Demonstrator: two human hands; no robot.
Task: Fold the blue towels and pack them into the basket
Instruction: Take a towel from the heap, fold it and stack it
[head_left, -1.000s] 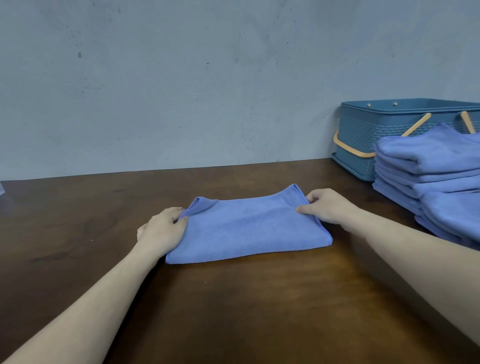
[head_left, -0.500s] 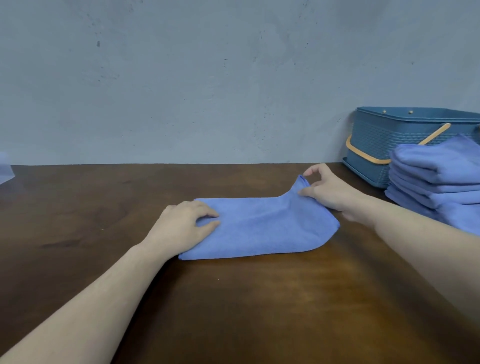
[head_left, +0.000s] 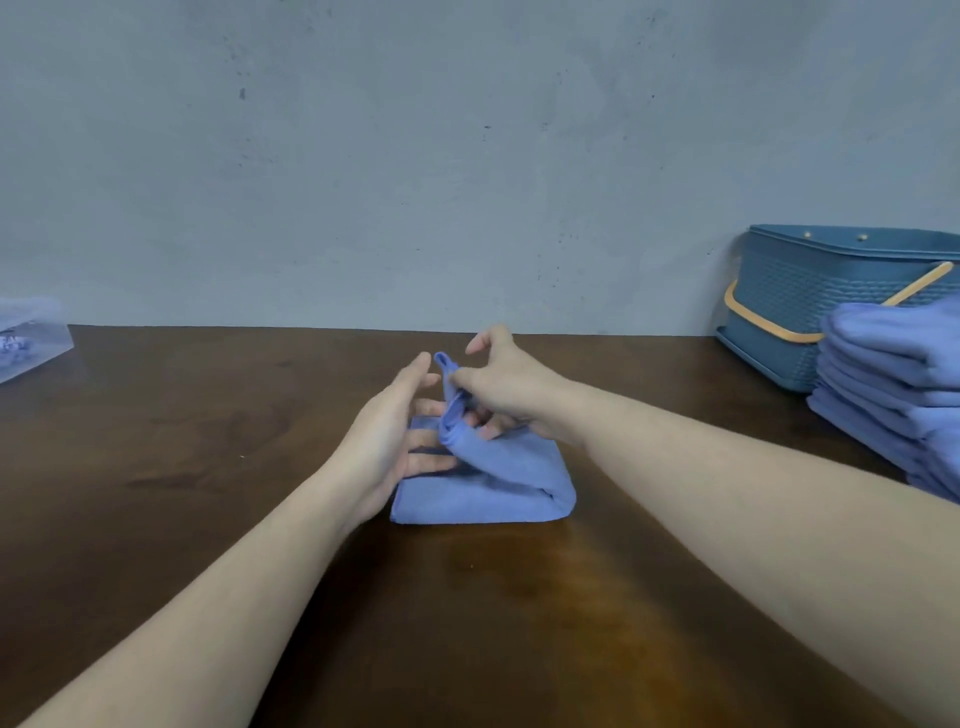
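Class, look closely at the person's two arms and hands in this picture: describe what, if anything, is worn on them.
Nothing is worn on either. The left hand and right hand are bare: no gloves, and no rings that I can make out. Both forearms are uncovered down to the bottom edge of the picture, with no sleeve, watch, bracelet or marking showing. The upper arms lie out of view.

basket and towel stack cut off at right edge

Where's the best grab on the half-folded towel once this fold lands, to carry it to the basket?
Judging by its pose, take the towel at its rounded folded edge on the right, coming from the basket side. The loose corners, now pinched by the right hand, would splay; the closed fold should hold the layers together.
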